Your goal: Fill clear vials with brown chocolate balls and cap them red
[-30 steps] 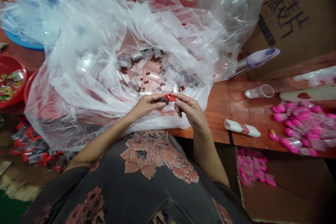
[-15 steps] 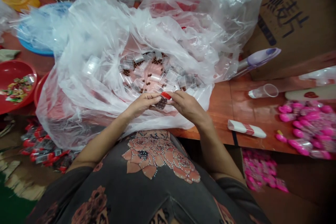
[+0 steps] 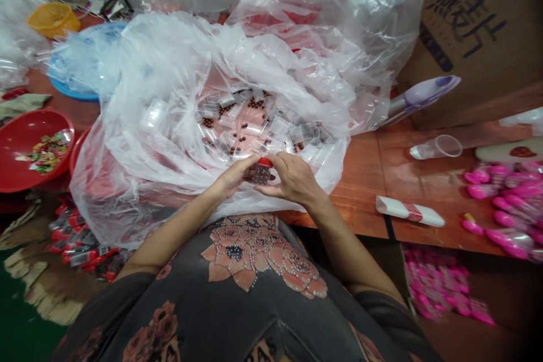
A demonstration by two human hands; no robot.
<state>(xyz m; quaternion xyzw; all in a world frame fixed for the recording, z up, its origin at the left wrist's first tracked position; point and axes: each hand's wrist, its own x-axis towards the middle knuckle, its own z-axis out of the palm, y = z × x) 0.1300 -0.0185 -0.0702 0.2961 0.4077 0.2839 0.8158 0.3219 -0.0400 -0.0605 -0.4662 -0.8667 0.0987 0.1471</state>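
Note:
Between both hands I hold a small clear container (image 3: 260,174) filled with brown balls, its red cap (image 3: 265,162) on top. My left hand (image 3: 234,176) grips it from the left side with closed fingers. The fingers of my right hand (image 3: 293,178) close round its right side and the cap. Just beyond the hands, clear plastic tubes (image 3: 254,129) and loose brown balls (image 3: 257,103) lie on a pink surface. Crumpled translucent plastic sheeting (image 3: 165,79) surrounds them.
A red bowl (image 3: 29,124) with colourful small pieces, a blue basin (image 3: 76,87) and a yellow basket (image 3: 55,18) stand left. Red-capped containers (image 3: 85,249) are heaped below. On the right are a clear cup (image 3: 436,148), a white roll (image 3: 409,212), pink-capped containers (image 3: 504,181) and a cardboard box (image 3: 470,39).
The container has turned more upright, its red cap now facing up. My right hand has shifted round it, thumb below and fingers at the cap. The view has moved slightly.

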